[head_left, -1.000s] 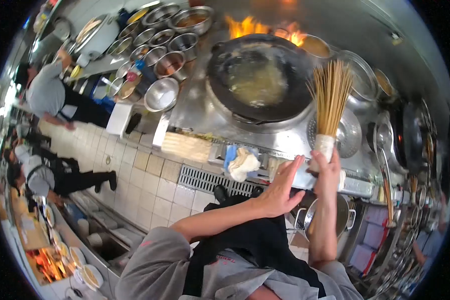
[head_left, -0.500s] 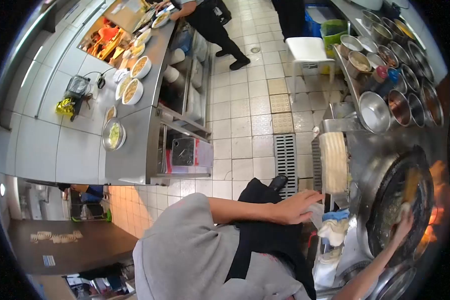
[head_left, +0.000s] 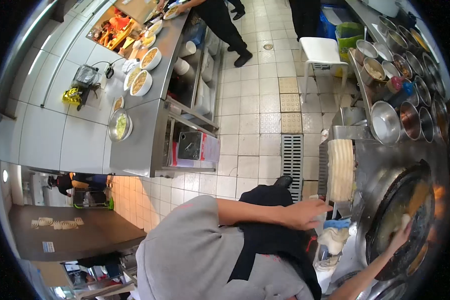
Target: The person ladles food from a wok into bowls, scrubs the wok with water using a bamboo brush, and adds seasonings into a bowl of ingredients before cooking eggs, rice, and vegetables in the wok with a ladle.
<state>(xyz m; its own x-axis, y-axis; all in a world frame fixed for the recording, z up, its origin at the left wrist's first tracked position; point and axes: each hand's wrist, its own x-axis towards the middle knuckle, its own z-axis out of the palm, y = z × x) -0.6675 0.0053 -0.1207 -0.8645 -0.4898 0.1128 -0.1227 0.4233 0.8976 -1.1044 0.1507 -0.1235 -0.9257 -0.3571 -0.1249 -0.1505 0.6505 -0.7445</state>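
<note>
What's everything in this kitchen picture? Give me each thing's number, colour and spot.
Wok: one, black, lower right
Brush: one, tan, in the wok
Flames: no clear count, orange, beside the wok
Cloths: at least two, blue and cream, left of the wok
Metal bowls: over ten, silver, upper right
Stool: one, white, upper right of centre
Floor grate: one, grey, right of centre
Counter: one, grey, left
White bowls: several, food inside, on the counter
Co-workers: at least two, dark trousers, top
Shirt: one, grey, bottom
Left hand: one, bare, near the cloths
Right hand: one, bare, holding the brush
</note>
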